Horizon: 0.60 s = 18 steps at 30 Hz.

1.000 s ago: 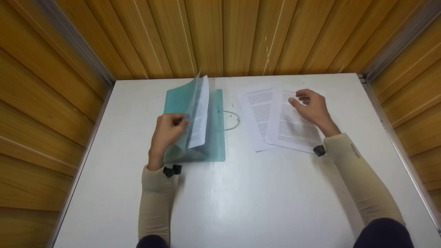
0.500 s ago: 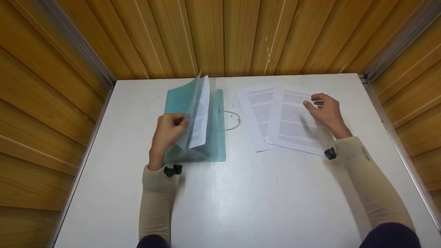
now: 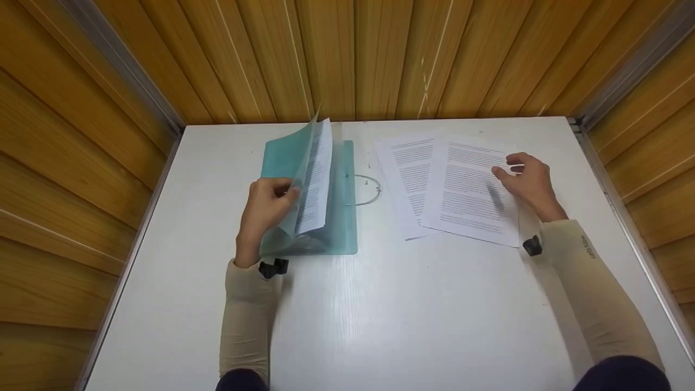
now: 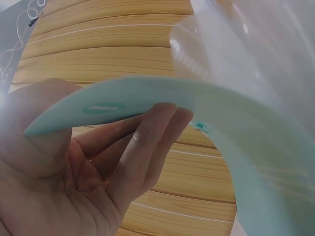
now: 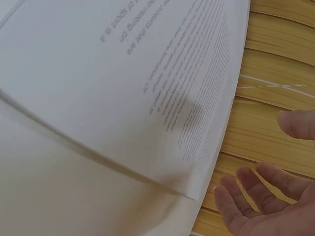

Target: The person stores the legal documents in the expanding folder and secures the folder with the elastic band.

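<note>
In the head view a teal translucent ring-type folder (image 3: 350, 228) lies at left of centre, its cover partly lifted. My left hand (image 3: 263, 206) pinches the cover's edge between thumb and fingers. The left wrist view shows the cover (image 4: 113, 101) bending over the fingertips, with the thumb on its other side. White printed pages (image 3: 316, 184) stand tilted inside the folder. My right hand (image 3: 529, 184) hovers by the right edge of a loose printed sheet (image 3: 472, 206), fingers relaxed and holding nothing. A second printed sheet (image 3: 404, 163) lies partly under the first.
A thin pale loop (image 3: 379, 190) sticks out from the folder's right edge. White tabletop (image 3: 391, 315) spreads in front of the folder and sheets. Wood-grain panels (image 3: 374, 60) enclose the back and both sides.
My right hand has drifted to the right and slightly nearer, from over the loose sheet to its right edge. The left hand, folder and sheets stay as they were.
</note>
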Available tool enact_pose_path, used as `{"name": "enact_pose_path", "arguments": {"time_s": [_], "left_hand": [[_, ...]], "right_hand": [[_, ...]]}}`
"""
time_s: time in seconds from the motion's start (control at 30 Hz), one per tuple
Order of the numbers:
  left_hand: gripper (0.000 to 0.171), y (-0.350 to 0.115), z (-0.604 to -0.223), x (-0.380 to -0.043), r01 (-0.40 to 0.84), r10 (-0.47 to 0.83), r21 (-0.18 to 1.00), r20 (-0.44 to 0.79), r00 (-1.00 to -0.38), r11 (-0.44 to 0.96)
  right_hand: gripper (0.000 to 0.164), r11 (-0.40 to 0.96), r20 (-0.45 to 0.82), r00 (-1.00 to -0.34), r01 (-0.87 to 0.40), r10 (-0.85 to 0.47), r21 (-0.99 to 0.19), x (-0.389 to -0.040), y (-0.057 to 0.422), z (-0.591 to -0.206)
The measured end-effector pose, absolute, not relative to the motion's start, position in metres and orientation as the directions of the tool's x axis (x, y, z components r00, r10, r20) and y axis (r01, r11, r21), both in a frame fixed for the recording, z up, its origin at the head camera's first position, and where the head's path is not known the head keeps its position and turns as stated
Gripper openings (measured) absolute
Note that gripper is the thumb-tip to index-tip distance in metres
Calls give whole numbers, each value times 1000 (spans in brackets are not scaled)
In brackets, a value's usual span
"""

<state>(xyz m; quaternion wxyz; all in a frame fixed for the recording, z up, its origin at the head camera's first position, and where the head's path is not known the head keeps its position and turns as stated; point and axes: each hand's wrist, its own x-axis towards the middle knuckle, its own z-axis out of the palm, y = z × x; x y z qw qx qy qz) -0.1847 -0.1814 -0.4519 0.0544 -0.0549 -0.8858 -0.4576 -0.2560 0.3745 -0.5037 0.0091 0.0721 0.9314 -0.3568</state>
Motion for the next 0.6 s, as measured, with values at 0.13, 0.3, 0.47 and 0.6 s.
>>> {"name": "enact_pose_path", "arguments": {"time_s": [0.13, 0.3, 0.47, 0.6], "left_hand": [[30, -181, -450, -185, 143, 48, 804, 142, -989, 577], [29, -181, -452, -186, 145, 53, 806, 140, -989, 573], [29, -181, -452, -186, 140, 51, 809, 135, -990, 571], [29, -181, -452, -185, 132, 46, 813, 128, -991, 567]], "right_hand": [[74, 725, -109, -983, 183, 148, -664, -255, 382, -506], [75, 713, -158, -971, 238, 179, -660, -252, 389, -510], [76, 713, -182, -966, 257, 182, -652, -250, 394, -514], [78, 714, -200, -964, 263, 174, -649, -250, 396, -517]]}}
